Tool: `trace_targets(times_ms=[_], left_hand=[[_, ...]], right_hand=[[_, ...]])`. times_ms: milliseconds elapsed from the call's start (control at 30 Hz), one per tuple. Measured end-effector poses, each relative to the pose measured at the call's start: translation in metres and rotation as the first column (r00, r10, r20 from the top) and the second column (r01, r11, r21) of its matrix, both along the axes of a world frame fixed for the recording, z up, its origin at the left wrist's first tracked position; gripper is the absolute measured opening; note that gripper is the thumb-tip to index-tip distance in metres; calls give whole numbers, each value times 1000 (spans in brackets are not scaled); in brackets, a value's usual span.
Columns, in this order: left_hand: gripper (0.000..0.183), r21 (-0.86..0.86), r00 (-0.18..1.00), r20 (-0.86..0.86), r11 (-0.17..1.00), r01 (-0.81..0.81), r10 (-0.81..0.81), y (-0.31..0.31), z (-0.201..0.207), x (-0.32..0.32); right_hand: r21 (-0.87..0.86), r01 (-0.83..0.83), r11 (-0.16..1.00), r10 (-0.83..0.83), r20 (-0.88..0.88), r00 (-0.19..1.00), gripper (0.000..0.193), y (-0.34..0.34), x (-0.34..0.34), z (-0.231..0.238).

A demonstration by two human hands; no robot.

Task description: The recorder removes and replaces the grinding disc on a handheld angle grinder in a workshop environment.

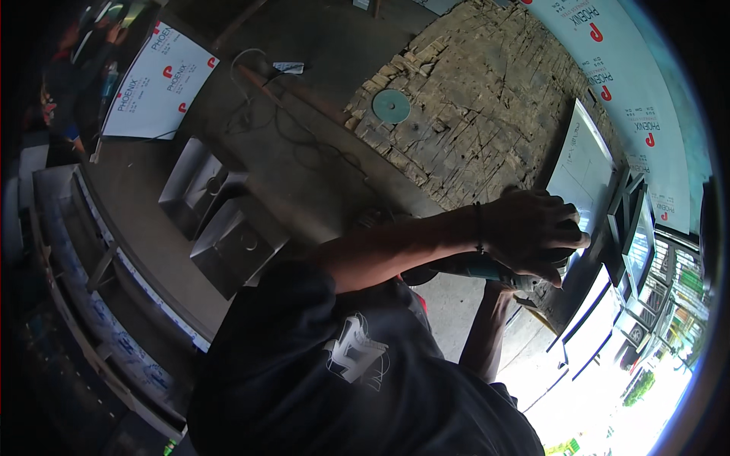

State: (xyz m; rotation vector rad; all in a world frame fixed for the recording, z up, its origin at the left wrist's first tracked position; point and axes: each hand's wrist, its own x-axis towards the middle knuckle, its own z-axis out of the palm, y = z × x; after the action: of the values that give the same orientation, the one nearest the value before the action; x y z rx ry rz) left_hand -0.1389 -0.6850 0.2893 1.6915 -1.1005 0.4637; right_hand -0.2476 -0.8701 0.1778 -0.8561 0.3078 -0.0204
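My left forearm crosses the view, and my left hand is closed over the dark front part of an angle grinder. The tool has a teal and black body and a metal head. Beneath it, my right hand meets the body from below; most of its fingers are hidden, though it appears to grip the tool. Close by lies a shiny metal sheet with handwriting on it, at the right side of a worn wooden bench top. The grinder's disc is hidden behind my left hand.
A round green disc lies on the bench's left part. Two steel sink bowls sit on the floor at left, with a cable beyond. Film-covered sheets stand at upper left and right. Dark metal frames stand right.
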Motion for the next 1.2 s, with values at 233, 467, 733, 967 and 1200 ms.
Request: trace_targets(times_ms=[233, 467, 733, 967, 1200], left_hand=[[86, -65, 925, -254, 959, 276, -283, 2, 19, 10], [98, 6, 876, -248, 904, 428, -413, 33, 22, 23], [101, 39, 844, -388, 908, 417, -371, 33, 29, 17], [95, -64, 823, -353, 889, 454, -446, 28, 17, 19], [99, -73, 817, -277, 859, 507, -506, 29, -3, 23]], right_hand=[[-59, 6, 998, -5, 19, 1000, 60, -17, -8, 11], [49, -118, 992, 115, 57, 992, 64, 7, -6, -12], [44, -44, 998, 40, 94, 995, 63, 22, -2, 17], [-43, 38, 998, -35, 64, 997, 61, 15, -12, 10], [323, 44, 945, -81, 101, 992, 55, 19, -17, 1]])
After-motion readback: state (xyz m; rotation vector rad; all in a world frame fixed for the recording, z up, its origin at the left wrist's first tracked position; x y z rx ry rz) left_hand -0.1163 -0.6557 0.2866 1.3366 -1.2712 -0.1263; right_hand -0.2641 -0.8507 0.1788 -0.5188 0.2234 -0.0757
